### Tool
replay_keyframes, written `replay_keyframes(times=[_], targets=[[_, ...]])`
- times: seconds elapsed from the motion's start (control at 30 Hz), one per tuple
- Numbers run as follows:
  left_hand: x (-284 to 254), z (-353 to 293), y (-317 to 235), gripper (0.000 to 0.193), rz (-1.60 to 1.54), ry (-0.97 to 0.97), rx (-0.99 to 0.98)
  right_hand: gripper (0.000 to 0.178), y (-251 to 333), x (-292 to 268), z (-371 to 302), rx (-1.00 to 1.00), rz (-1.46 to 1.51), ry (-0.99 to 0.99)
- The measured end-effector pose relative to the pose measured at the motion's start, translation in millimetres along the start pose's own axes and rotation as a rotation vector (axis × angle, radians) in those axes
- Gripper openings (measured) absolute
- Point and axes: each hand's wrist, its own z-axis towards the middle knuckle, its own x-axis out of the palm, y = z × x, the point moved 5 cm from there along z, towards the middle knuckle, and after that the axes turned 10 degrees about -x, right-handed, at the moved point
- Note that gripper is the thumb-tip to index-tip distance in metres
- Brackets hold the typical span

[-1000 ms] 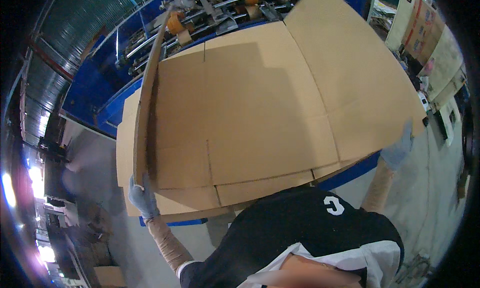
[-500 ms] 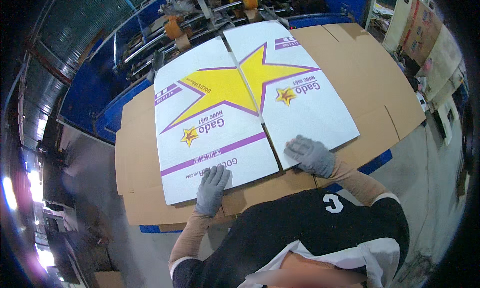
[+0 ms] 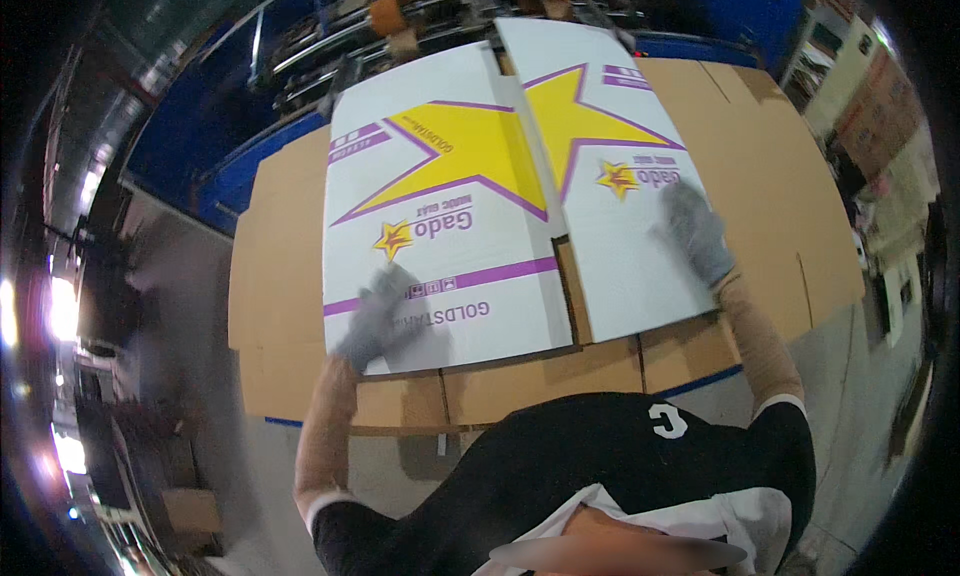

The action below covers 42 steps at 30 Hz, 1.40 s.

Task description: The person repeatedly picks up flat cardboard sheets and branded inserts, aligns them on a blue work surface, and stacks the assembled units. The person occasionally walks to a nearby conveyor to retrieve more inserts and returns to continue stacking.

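Your folded box (image 3: pixel 520 181) lies flat on a larger brown cardboard sheet (image 3: pixel 780 181), in front of you and short of the blue machine (image 3: pixel 190 171) with its orange wheels (image 3: pixel 388 14). Its print is upside down to you, the tops of the letters toward your body. The seam (image 3: pixel 577 301) between its two panels runs away from you, leaning left toward the far edge. Each panel is longer along that line than across; for the whole box the two spans look close, and you can't tell which is longer through the bent view.

The box is white, with a big yellow star outlined in purple and split by the seam, a small star with lettering on each panel, and a purple band across the left one. At the near end the seam widens, showing brown board.

Your left hand (image 3: pixel 380 316), gloved in grey, is over the near left part of the box, its blurred fingers stretched out. Your right hand (image 3: pixel 697 234) is at the right edge, fingers extended away from you. Neither grips anything; whether they press down, you can't tell.
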Motion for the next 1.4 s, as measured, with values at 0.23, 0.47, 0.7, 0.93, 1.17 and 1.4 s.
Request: replay_keyframes(times=[0.23, 0.47, 0.7, 0.93, 1.17, 1.4], targets=[[-39.3, 176.4, 186.3, 0.045, -0.259, -0.239, -0.614, 0.064, -228.6, 50.7, 94.3, 0.903, 1.404, -0.378], [-11.9, 261.5, 276.2, 0.058, -0.814, -0.406, -0.329, 0.061, -237.4, 99.8, 156.9, 0.656, 1.171, 0.046], [-22.2, 244.6, 261.5, 0.057, -0.621, -0.445, -0.514, 0.064, -211.8, 68.8, 162.9, 0.708, 0.561, 0.090], [-40.1, 239.7, 234.5, 0.061, -0.494, -0.455, -0.623, 0.071, -192.3, 48.7, 186.8, 0.541, -0.253, 0.467], [-24.5, 252.2, 279.7, 0.057, -0.273, -0.463, -0.657, 0.040, -204.2, 55.4, 192.5, 0.433, -0.576, 0.429], [-25.7, 212.6, 250.7, 0.061, -1.212, -0.177, -0.434, 0.056, -220.6, 57.7, 179.5, 0.452, -0.509, 0.291]])
